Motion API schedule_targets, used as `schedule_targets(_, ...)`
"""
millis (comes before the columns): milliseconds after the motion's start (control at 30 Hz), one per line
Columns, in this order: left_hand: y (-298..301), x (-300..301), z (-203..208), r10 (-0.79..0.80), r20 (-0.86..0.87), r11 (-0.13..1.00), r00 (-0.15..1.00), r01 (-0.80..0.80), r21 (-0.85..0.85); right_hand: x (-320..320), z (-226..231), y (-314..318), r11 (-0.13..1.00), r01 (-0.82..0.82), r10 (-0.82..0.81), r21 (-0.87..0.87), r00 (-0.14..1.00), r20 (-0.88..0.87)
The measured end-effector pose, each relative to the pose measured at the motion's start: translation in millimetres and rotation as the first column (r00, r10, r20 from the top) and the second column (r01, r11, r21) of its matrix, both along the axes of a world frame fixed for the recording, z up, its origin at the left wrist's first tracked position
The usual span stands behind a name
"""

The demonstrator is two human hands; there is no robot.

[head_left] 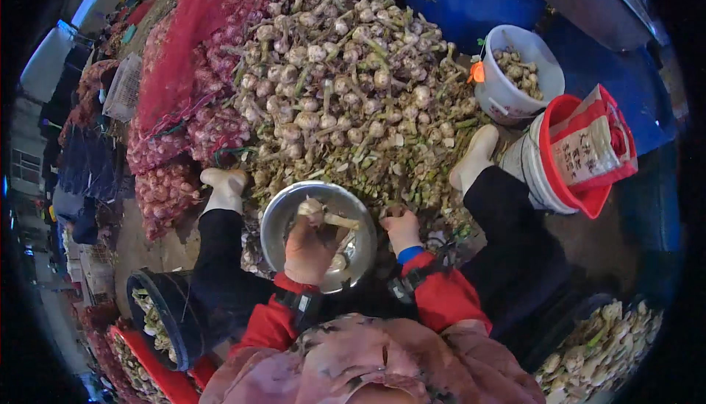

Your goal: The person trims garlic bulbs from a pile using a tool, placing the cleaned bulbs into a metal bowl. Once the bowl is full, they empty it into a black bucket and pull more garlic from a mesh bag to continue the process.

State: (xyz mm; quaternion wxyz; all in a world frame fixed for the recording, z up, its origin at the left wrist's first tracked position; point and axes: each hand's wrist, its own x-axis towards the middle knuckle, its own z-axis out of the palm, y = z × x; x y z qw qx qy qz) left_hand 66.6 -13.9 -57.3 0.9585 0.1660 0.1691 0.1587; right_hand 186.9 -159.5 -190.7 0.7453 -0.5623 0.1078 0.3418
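Observation:
My left hand [307, 251] is over a round metal bowl [275, 218] between my legs. Its fingers are closed on a garlic bulb [311, 207] whose pale cut stem [341, 221] points right. At least one more garlic bulb [337, 263] lies inside the bowl. Just right of the bowl's rim, my right hand [401, 230] is curled closed; whatever it may hold is too dark to make out. In front of both hands spreads a large heap of garlic bulbs [346, 73] with stems on, and trimmings [353, 168] lie along its near edge.
Red mesh sacks [176, 80] of garlic lean at the heap's left. At right stand a white bucket [494, 84] part-filled with garlic and a red-rimmed bucket [550, 157] holding a folded sack. A black bucket [184, 316] of garlic is by my left leg; more garlic [603, 352] lies lower right.

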Motion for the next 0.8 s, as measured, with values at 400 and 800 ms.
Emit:
schedule_targets(400, 49.3, 161.0, -54.2, 0.386, -0.593, -0.531, 0.707, 0.696, 0.484, 9.2, 31.6, 3.1, 0.974, 0.174, -0.145, -0.146, 0.971, 0.192)
schedule_targets(800, 78.8, 226.3, -66.1, 0.137, -0.714, -0.650, 0.687, 0.606, 0.458, 20.0, 54.3, 0.2, 0.972, 0.227, -0.210, -0.062, 0.955, 0.211)
